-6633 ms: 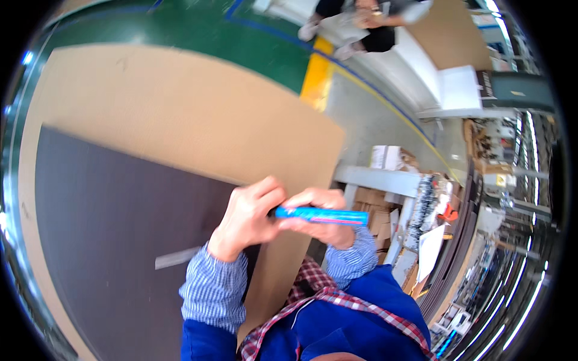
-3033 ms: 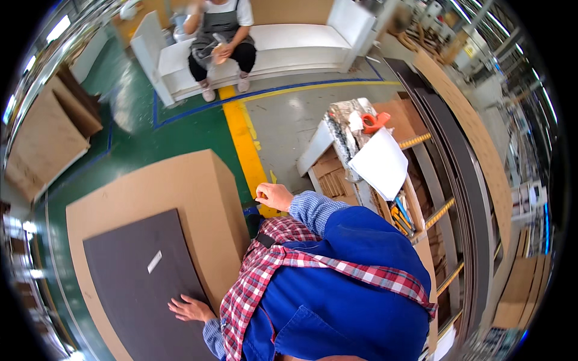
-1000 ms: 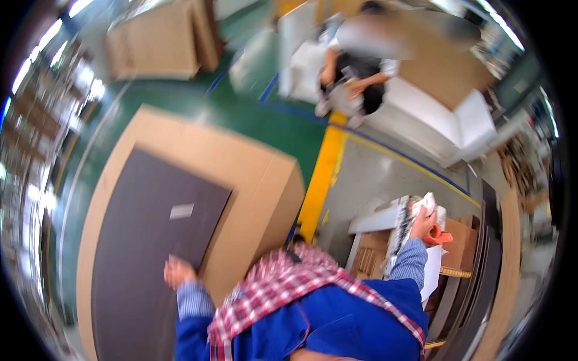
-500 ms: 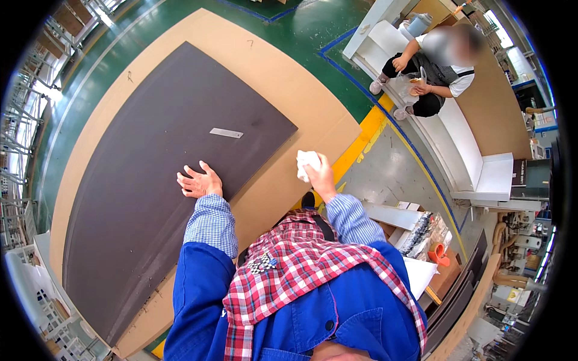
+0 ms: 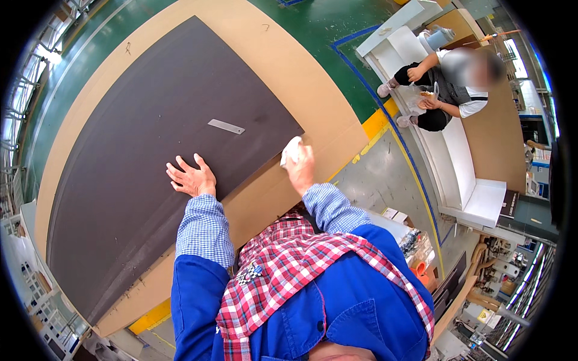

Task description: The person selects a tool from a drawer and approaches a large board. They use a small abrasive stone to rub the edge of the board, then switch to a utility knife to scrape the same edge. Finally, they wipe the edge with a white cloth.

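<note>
A large dark brown panel (image 5: pixel 138 138) lies on a bigger tan board (image 5: pixel 313 78) in front of me. My left hand (image 5: pixel 194 176) rests on the panel near its right-hand edge, fingers spread, with nothing in it. In my right hand (image 5: pixel 301 168) is a crumpled white cloth (image 5: pixel 291 151), at the panel's edge just below its right corner. Whether the cloth touches the panel I cannot tell. A flat grey metal strip (image 5: pixel 226 126) lies on the panel beyond my hands. Pale specks and a dusty streak show on the panel's surface.
A person (image 5: pixel 451 84) sits at the upper right on a white bench-like structure (image 5: pixel 448 156), holding a plastic bag. Near my right elbow are an orange object (image 5: pixel 423 274) and plastic-wrapped items. Blue and yellow lines mark the floor.
My right hand has moved the white cloth left and slightly up to the panel's edge. My left hand stays spread on the panel. The whole view has shifted slightly.
</note>
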Tool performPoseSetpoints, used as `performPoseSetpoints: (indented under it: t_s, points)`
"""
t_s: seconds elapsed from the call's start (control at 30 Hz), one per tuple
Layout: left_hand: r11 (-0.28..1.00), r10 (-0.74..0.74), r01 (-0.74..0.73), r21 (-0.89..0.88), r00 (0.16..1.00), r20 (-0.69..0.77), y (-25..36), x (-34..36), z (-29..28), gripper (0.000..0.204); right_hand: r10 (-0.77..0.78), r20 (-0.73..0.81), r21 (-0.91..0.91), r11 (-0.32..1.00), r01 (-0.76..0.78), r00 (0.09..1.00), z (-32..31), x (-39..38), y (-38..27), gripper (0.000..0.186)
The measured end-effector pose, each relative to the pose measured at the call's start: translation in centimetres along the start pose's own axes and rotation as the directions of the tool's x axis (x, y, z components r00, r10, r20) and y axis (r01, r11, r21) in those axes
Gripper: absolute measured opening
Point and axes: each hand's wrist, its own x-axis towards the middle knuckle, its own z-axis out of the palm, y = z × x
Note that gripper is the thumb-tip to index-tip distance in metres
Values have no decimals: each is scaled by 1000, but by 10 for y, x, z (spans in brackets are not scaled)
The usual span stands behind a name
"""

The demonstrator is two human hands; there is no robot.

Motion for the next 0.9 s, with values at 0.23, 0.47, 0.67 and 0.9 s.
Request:
performPoseSetpoints:
  t_s: [0.23,0.47,0.67,0.9]
  points:
    - [1000,-15,15,4,1000,9,-2,4,-3,59,-332,103,20,943,332,937,-16,-17,-6,53]
    - [1000,-13,13,0,1000,6,0,-2,-1,59,-301,-51,-201,937,286,952,-27,25,5,55]
    - [1000,-10,10,8,1000,7,0,-1,-2,60,-322,171,-180,919,351,931,-24,13,-1,54]
    - [1000,-12,12,3,1000,-7,-3,2,0,60,-525,314,254,849,463,791,1,-26,-39,50]
